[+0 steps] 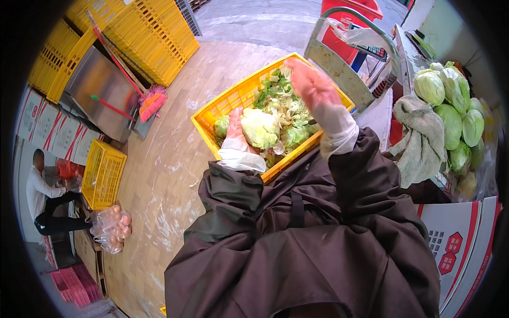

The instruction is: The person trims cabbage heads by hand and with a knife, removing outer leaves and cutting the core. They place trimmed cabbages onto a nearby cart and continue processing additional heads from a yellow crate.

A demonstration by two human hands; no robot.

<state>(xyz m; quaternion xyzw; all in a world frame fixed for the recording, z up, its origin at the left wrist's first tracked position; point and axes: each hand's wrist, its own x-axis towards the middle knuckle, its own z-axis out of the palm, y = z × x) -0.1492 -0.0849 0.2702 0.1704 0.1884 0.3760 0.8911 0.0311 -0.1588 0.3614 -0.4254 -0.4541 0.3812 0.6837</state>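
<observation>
A yellow plastic crate (216,104) in front of my lap holds loose lettuce leaves (283,104) and trimmings, some wilted and brown. My left hand (236,133) reaches into it, pressed against the left side of a pale green lettuce head (260,128) and steadying it. Above the crate's right part is my right hand (314,85), raised and blurred, apart from the lettuce; its fingers are not clear enough to show a grip. Close below the right wrist, a small dark object (313,121) pokes out, mostly hidden. Another green head (221,126) lies at the crate's left end.
Several trimmed lettuce heads (452,107) and a grey towel (419,139) are at my right. A metal-framed cart (338,65) stands ahead by a red bin (342,39). Left are stacked yellow crates (147,35), a broom (153,106), bagged round produce (113,228) and a person (43,190).
</observation>
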